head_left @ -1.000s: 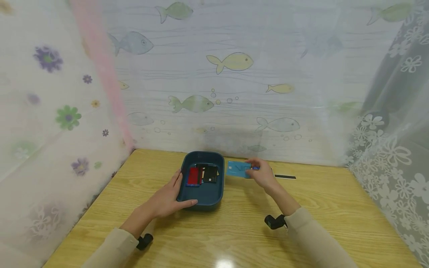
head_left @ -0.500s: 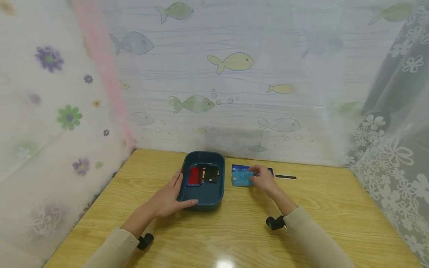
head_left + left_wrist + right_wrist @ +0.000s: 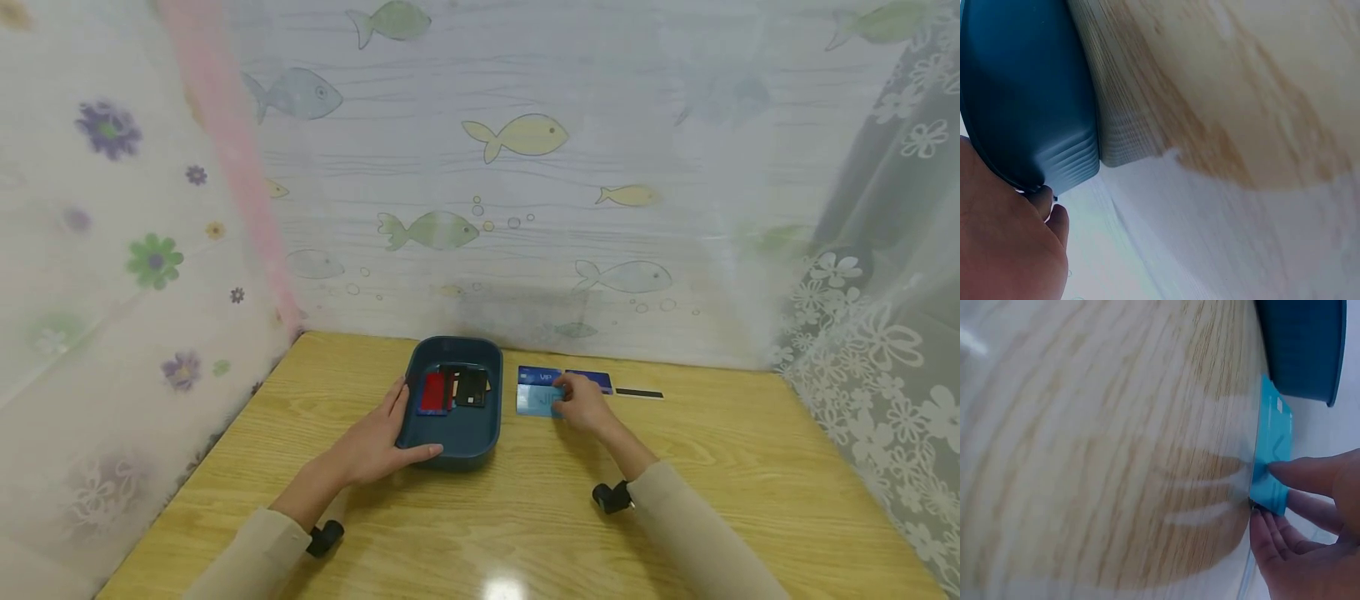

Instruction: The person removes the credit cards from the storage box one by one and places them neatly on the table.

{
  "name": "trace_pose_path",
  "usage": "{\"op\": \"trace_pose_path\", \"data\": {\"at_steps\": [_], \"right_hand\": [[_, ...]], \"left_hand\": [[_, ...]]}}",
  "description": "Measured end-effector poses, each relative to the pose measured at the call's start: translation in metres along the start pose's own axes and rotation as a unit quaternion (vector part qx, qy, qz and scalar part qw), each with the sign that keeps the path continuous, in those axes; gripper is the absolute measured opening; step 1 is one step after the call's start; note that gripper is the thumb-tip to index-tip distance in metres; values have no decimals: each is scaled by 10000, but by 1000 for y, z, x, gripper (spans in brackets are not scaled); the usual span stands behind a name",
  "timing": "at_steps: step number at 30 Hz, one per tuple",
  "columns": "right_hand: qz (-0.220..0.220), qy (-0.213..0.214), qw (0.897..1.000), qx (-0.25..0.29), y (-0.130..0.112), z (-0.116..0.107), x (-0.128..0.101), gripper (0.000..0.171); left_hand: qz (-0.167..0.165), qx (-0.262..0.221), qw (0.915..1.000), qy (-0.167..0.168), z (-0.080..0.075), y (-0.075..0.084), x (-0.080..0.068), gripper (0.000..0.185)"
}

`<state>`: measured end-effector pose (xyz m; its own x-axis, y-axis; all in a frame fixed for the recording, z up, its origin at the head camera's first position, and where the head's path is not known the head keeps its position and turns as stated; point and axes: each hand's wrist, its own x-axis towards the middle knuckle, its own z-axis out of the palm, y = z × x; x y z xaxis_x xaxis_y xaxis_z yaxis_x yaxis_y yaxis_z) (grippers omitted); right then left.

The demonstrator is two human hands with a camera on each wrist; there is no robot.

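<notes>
With its fingers straight along the outside of the dark blue plastic box [image 3: 448, 437], my left hand [image 3: 371, 442] steadies the box's left side. The left thumb lies over the near rim. In the left wrist view, fingertips show against the box's wall. My right hand [image 3: 588, 406] pinches the right end of a light blue bank card [image 3: 536, 400] marked VIP, low over the table. Just behind it lies a dark blue VIP card [image 3: 534, 375]. Another dark blue card [image 3: 597, 380] lies farther right, partly behind the right hand.
Inside the box are a red card [image 3: 432, 390], a black card [image 3: 472, 388] and others overlapping beneath. A card with a black stripe [image 3: 640, 393] lies at the right end of the row. The fish-patterned curtain [image 3: 480, 275] rises at the table's back edge.
The light blue card came down and toward me, to in front of the dark blue VIP card, which it had been covering. The left hand and the box stayed put.
</notes>
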<state>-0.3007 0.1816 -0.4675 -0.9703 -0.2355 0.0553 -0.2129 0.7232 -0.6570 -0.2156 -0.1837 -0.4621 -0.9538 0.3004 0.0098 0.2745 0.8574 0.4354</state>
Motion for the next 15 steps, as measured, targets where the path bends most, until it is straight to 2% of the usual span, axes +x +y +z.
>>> {"op": "trace_pose_path", "data": {"at_steps": [15], "right_hand": [[-145, -371, 9988, -299, -4, -3, 2, 40]], "left_hand": [[1, 4, 10000, 3, 1, 0, 1, 131]]}}
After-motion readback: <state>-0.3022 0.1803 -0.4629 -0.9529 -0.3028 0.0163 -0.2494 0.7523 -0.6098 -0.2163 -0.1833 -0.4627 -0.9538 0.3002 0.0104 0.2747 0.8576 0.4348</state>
